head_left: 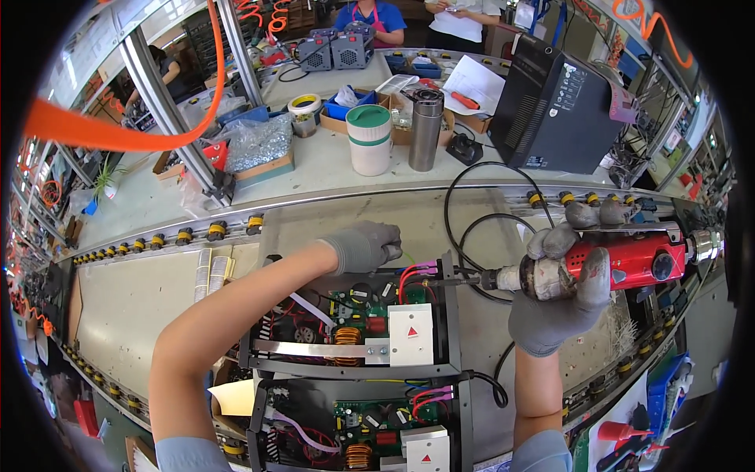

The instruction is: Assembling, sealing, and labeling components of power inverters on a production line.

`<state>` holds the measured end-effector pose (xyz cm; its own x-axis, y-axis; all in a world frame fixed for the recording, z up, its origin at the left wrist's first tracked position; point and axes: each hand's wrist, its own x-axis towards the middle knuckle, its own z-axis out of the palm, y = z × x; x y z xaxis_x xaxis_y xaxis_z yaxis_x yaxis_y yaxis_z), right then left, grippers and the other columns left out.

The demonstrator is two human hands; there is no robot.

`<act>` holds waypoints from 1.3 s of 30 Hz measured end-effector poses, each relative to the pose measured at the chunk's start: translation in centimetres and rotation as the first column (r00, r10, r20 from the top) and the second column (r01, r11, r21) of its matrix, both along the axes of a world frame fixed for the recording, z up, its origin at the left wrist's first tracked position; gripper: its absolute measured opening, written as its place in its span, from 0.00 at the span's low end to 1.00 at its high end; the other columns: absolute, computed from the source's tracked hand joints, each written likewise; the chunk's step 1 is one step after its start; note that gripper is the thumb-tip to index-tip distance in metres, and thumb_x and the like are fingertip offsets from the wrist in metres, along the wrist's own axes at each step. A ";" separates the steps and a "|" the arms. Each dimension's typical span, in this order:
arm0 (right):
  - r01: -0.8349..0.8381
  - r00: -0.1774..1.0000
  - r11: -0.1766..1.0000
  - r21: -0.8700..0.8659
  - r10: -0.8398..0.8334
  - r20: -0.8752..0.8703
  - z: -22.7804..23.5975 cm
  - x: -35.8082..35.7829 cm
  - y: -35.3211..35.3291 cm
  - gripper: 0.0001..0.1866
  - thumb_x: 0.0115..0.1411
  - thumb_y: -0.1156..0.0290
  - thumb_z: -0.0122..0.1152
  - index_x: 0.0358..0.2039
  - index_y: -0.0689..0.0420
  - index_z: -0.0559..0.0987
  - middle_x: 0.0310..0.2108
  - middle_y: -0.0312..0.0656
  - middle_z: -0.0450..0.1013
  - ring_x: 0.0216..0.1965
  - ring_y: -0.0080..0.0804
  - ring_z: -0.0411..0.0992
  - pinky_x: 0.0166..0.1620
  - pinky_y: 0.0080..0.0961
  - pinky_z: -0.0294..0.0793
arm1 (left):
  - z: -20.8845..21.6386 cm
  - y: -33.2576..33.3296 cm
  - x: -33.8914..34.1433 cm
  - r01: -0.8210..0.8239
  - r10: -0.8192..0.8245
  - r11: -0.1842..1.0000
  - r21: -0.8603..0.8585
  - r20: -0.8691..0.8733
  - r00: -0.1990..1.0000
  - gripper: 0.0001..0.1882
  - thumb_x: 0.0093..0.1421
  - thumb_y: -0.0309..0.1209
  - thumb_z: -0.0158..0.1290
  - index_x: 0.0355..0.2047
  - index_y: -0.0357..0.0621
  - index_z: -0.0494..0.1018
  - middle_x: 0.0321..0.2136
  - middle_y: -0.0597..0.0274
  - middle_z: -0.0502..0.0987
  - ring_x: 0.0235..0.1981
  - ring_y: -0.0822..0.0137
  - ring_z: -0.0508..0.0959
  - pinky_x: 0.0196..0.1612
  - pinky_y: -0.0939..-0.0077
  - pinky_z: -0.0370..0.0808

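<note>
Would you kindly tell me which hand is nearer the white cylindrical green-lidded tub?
Left. The grey-gloved left hand is on the near side of the tub, apart from it; the grey-gloved right hand is farther off to the right, gripping a red power tool.

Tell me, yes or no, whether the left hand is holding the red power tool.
No, the right hand grips the red power tool, while the left hand is well apart from it.
</note>
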<state>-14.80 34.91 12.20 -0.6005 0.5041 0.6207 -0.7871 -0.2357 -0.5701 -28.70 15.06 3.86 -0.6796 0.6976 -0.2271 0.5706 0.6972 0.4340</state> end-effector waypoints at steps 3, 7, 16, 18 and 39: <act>0.020 0.998 0.998 0.058 -0.023 0.060 -0.9 -0.4 0.5 0.30 0.55 0.62 0.52 0.55 0.60 0.59 0.43 0.45 0.68 0.35 0.29 0.67 0.38 0.29 0.69 | 0.2 0.6 0.1 -0.198 0.162 0.974 0.114 0.263 0.951 0.15 0.60 0.37 0.47 0.41 0.40 0.71 0.31 0.55 0.76 0.33 0.61 0.75 0.36 0.68 0.71; -0.139 0.981 0.989 -0.047 0.144 0.128 -2.4 -0.1 0.7 0.32 0.54 0.68 0.54 0.58 0.60 0.57 0.47 0.48 0.67 0.48 0.37 0.67 0.49 0.36 0.70 | -0.6 0.3 0.3 -0.454 0.293 0.887 0.089 0.650 0.701 0.13 0.61 0.37 0.47 0.40 0.40 0.71 0.27 0.63 0.74 0.27 0.73 0.72 0.31 0.76 0.70; -0.387 0.898 0.904 -0.181 0.414 0.148 -4.2 -1.4 0.8 0.32 0.57 0.54 0.51 0.58 0.56 0.58 0.51 0.46 0.64 0.48 0.40 0.67 0.51 0.42 0.68 | 1.8 0.6 1.0 -0.425 0.327 0.902 0.076 0.520 0.789 0.12 0.61 0.35 0.48 0.39 0.40 0.71 0.25 0.65 0.73 0.23 0.77 0.68 0.28 0.81 0.68; -0.569 0.806 0.756 -0.325 0.590 -0.040 -5.3 -1.6 0.8 0.35 0.58 0.44 0.42 0.59 0.54 0.57 0.53 0.44 0.61 0.53 0.41 0.63 0.56 0.45 0.61 | 2.0 1.1 1.2 -0.450 0.331 0.887 0.104 0.538 0.776 0.12 0.61 0.35 0.48 0.39 0.39 0.71 0.25 0.65 0.73 0.23 0.77 0.68 0.29 0.81 0.68; -0.144 0.976 0.970 0.195 0.107 0.189 -2.7 -1.6 -0.4 0.23 0.56 0.78 0.52 0.52 0.62 0.61 0.43 0.50 0.68 0.42 0.36 0.71 0.44 0.36 0.75 | 0.3 1.5 1.7 -0.698 0.387 0.710 0.093 0.777 0.497 0.09 0.61 0.32 0.48 0.38 0.41 0.70 0.17 0.70 0.66 0.16 0.79 0.61 0.21 0.84 0.64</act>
